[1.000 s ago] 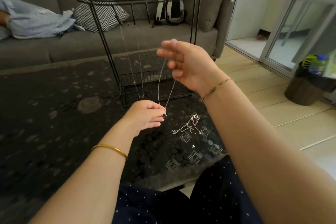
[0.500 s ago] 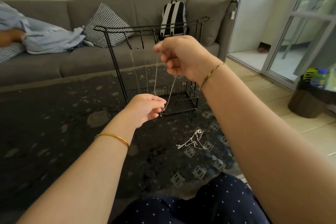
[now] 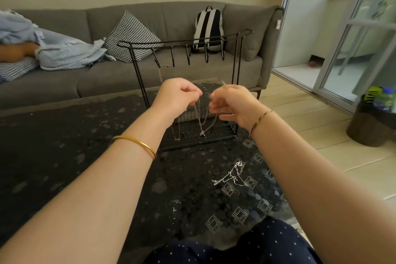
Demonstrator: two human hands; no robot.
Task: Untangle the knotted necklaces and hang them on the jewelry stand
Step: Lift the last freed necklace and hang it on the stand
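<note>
Both hands are raised in front of the black wire jewelry stand (image 3: pixel 236 83), each pinching one end of a thin silver necklace (image 3: pixel 202 123). The left hand (image 3: pixel 177 97) and right hand (image 3: pixel 232 104) are closed on the chain and held a little apart, so it sags in a V with its dark pendant (image 3: pixel 202 134) hanging free; this likely keeps the loop open for hooking. The empty hooks (image 3: pixel 206 54) sit at 12 o'clock above the hands, while a fine chain (image 3: pixel 160 73) already hangs from the leftmost hook. At 5 o'clock, a tangled cluster of necklaces (image 3: pixel 234 174) lies on the dark rug (image 3: pixel 64 146), waiting.
</note>
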